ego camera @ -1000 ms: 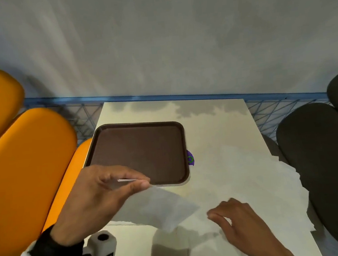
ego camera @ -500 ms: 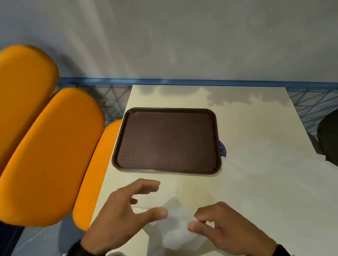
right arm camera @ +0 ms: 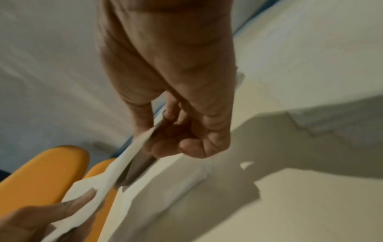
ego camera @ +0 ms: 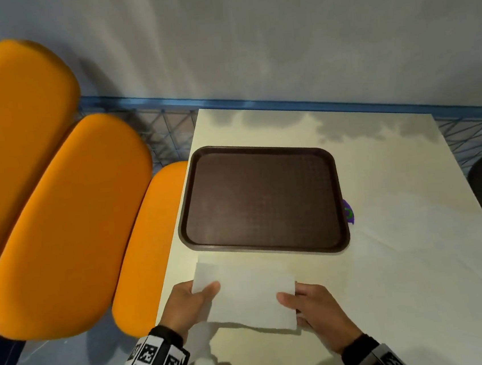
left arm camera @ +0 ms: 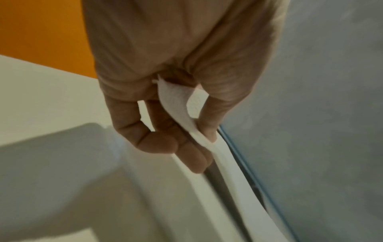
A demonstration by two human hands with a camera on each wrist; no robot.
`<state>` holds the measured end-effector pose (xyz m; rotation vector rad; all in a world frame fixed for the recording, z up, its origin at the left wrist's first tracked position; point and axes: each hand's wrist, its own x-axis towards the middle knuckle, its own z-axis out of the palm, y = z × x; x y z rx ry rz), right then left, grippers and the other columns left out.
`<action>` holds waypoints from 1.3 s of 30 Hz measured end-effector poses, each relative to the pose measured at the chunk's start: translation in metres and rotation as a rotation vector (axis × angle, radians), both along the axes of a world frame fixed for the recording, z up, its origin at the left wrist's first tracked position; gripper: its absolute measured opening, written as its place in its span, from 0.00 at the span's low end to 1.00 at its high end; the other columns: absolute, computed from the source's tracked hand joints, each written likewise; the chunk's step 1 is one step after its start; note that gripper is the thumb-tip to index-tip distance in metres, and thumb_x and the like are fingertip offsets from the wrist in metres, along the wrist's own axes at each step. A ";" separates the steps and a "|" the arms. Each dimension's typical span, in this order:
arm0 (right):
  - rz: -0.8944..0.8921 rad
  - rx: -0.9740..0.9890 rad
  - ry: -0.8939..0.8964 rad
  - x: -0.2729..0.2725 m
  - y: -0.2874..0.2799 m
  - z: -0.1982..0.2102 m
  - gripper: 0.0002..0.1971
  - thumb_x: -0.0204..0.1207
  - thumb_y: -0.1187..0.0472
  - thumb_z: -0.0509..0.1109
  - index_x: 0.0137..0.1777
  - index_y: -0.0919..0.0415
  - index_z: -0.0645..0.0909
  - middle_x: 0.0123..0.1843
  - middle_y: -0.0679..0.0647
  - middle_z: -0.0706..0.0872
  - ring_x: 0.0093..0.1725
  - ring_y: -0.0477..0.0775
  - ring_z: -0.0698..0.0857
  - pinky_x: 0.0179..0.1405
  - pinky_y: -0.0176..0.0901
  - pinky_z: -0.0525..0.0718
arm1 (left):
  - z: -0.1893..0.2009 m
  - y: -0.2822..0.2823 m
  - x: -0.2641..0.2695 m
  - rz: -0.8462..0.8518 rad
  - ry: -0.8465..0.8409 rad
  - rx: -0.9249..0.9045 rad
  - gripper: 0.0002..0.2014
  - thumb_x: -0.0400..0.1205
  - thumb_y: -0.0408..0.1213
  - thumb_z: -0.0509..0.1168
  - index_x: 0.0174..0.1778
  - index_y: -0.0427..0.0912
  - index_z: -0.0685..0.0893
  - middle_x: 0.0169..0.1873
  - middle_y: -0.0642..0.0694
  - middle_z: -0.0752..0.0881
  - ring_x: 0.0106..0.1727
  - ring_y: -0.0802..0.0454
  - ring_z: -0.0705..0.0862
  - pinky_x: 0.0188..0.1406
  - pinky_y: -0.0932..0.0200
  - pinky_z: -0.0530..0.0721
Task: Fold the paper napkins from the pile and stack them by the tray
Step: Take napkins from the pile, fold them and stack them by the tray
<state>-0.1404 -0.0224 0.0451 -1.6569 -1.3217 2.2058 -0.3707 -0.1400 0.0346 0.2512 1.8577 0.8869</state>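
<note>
Left hand (ego camera: 191, 302) and right hand (ego camera: 312, 308) pinch opposite edges of a napkin (ego camera: 246, 297), stretched above the table (ego camera: 395, 300) near the tray (ego camera: 261, 199).

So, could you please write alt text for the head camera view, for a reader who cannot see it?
Two hands hold a white paper napkin by its ends above a pale table: the left hand pinches the left end, the right hand the right. A brown tray lies just beyond, with orange seats at the left.
</note>
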 end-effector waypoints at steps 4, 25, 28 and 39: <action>0.033 0.229 -0.214 -0.024 0.000 -0.027 0.14 0.72 0.54 0.79 0.26 0.51 0.86 0.29 0.41 0.86 0.31 0.46 0.83 0.35 0.41 0.78 | -0.021 0.006 -0.017 -0.009 0.150 -0.060 0.07 0.78 0.44 0.76 0.39 0.44 0.92 0.36 0.48 0.93 0.43 0.44 0.91 0.47 0.46 0.90; 0.004 0.508 -0.496 -0.037 0.001 -0.054 0.16 0.72 0.59 0.72 0.26 0.55 0.73 0.22 0.44 0.78 0.27 0.45 0.76 0.35 0.42 0.78 | -0.048 0.022 -0.026 -0.021 0.388 -0.125 0.20 0.76 0.45 0.78 0.27 0.41 0.77 0.25 0.48 0.80 0.32 0.49 0.77 0.33 0.58 0.70; 0.018 0.514 -0.515 -0.037 0.001 -0.056 0.15 0.73 0.56 0.72 0.27 0.55 0.74 0.26 0.45 0.81 0.31 0.48 0.79 0.38 0.44 0.80 | -0.048 0.023 -0.024 -0.017 0.393 -0.137 0.19 0.75 0.44 0.78 0.27 0.41 0.77 0.25 0.48 0.80 0.32 0.50 0.77 0.32 0.59 0.70; 0.194 0.573 -0.653 -0.034 0.004 -0.062 0.17 0.80 0.46 0.69 0.46 0.61 0.76 0.38 0.46 0.80 0.43 0.51 0.81 0.47 0.43 0.77 | -0.054 0.020 -0.021 -0.015 0.610 -0.099 0.11 0.81 0.39 0.73 0.44 0.43 0.75 0.38 0.46 0.82 0.39 0.48 0.80 0.39 0.51 0.83</action>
